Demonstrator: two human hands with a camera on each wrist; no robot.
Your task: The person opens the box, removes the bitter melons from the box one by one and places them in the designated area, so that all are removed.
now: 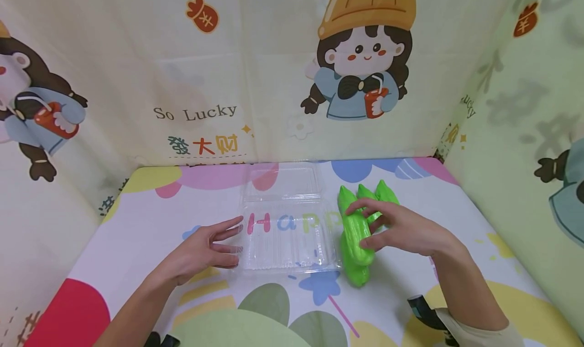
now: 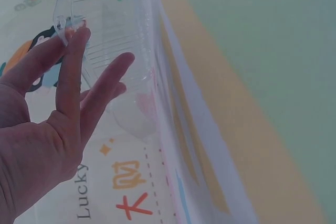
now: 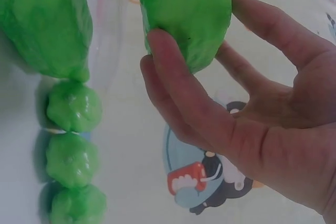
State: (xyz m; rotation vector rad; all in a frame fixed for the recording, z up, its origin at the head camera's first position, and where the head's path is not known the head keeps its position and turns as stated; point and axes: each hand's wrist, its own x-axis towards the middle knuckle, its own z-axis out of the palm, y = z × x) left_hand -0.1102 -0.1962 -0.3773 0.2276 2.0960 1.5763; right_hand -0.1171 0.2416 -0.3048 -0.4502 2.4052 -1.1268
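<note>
My right hand (image 1: 401,222) grips a glossy bright green cucumber (image 1: 357,238), thumb on one side and fingers on the other. In the right wrist view that cucumber (image 3: 186,11) is lifted clear of several similar green ones, seen partly end-on in a row. Beneath it on the table lies another green cucumber (image 1: 356,275). A clear plastic clamshell box (image 1: 292,261) sits left of them, its lid (image 1: 283,182) folded back away from me. Along the box's left side, my left hand (image 1: 205,250) has its fingers extended, with fingertips at the rim (image 2: 60,24).
The table is covered by a patterned cloth (image 1: 150,240) with printed letters visible through the box. Printed curtains (image 1: 274,73) enclose the back and both sides. A dark wrist device (image 1: 426,311) is near my right forearm.
</note>
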